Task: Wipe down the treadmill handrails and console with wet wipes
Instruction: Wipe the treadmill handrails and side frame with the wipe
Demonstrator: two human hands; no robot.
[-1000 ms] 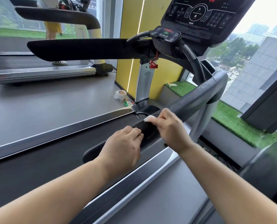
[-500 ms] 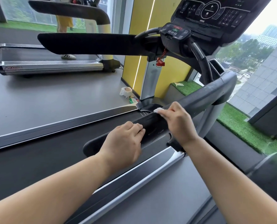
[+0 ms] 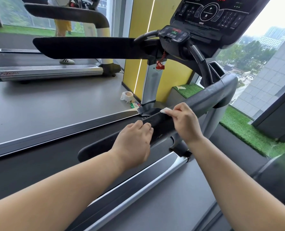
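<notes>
Dark grey padded right handrail (image 3: 95,150): runs from its blunt near end up toward the front of the machine. It is the item under treatment.

Left hand (image 3: 133,144): laid on the rail's near stretch, fingers curled over the inner edge and clasping it. Its place on the rail matches a second ago.

Right hand (image 3: 185,124): further up the same rail, thumb and fingers pinching the small white folded wet wipe (image 3: 164,110) against the top surface. Change noted: a second ago it sat close beside the left hand, and a bare stretch of rail now shows between them, so the wipe has travelled forward.

Reading: the near stretch is probably covered. The curved upper section lies ahead of the wipe.

Black flat left handrail (image 3: 88,47): beyond the belt, with no hand or wipe on it. Judged still to do.

Black console panel with round control cluster (image 3: 210,15): farthest item, likewise untouched at present.
</notes>
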